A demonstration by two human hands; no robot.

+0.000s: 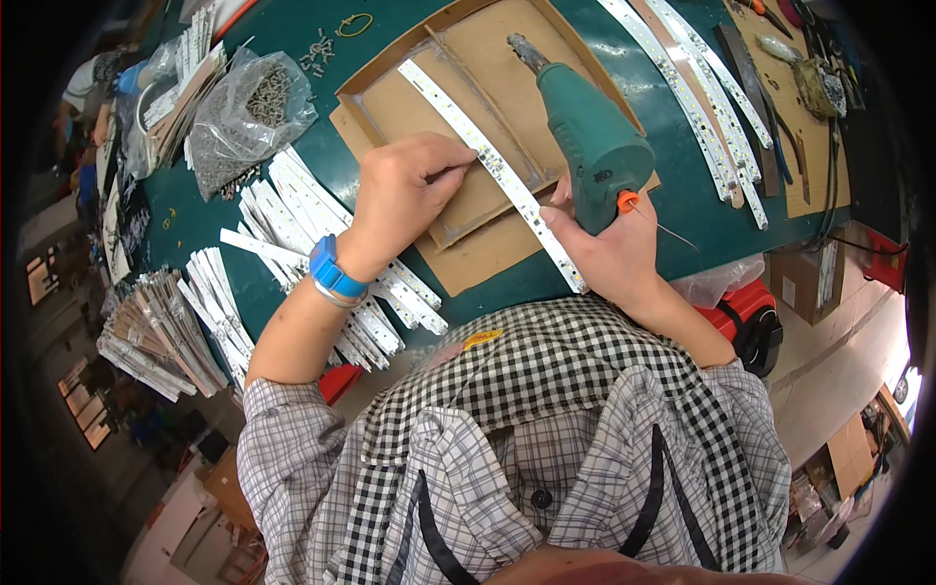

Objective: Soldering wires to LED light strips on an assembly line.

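Note:
A long white LED strip board (pixel 444 109) lies slantwise across a shallow brown cardboard tray (pixel 370 127), its near end reaching past the tray toward my apron. My left hand (pixel 414 185) is closed in a pinch, thumb and forefinger at the strip's left edge by its middle. Whatever is between those fingertips is too small to make out. In my right hand (pixel 614 249) is a green gun-shaped tool (pixel 590 132), its dirty metal nozzle pointing away to the far left. A thin wire trails from the orange piece at its rear. My right thumb rests at the strip's right edge.
Piles of LED strips (pixel 292 205) lie left of the tray, and more strips (pixel 687 88) at the far right. A clear bag of small metal parts (pixel 258 102) sits at the back left. Hand tools lie on a cardboard sheet (pixel 804 185) at the right edge.

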